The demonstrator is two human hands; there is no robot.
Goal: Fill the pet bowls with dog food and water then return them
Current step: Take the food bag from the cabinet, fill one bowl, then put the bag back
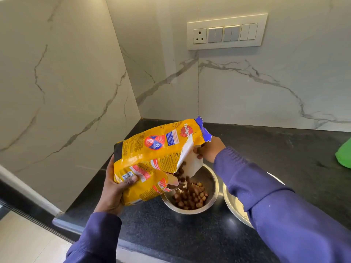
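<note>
A yellow dog food bag (152,152) is tilted over a steel bowl (210,179) on the black counter. Brown kibble (190,196) falls from the torn mouth and lies in the bowl. My left hand (114,190) grips the bag's lower end from underneath, thumb on its front. My right hand (209,150) pinches the torn top edge and holds the mouth open. A second steel bowl (233,202) stands just to the right, mostly hidden behind my right sleeve; its contents cannot be seen.
The black counter (284,149) runs into a corner of marble-look walls. A green object (343,156) sits at the right edge. A switch panel with a socket (227,32) is on the back wall. The counter's front edge (62,223) drops to a pale floor at the left.
</note>
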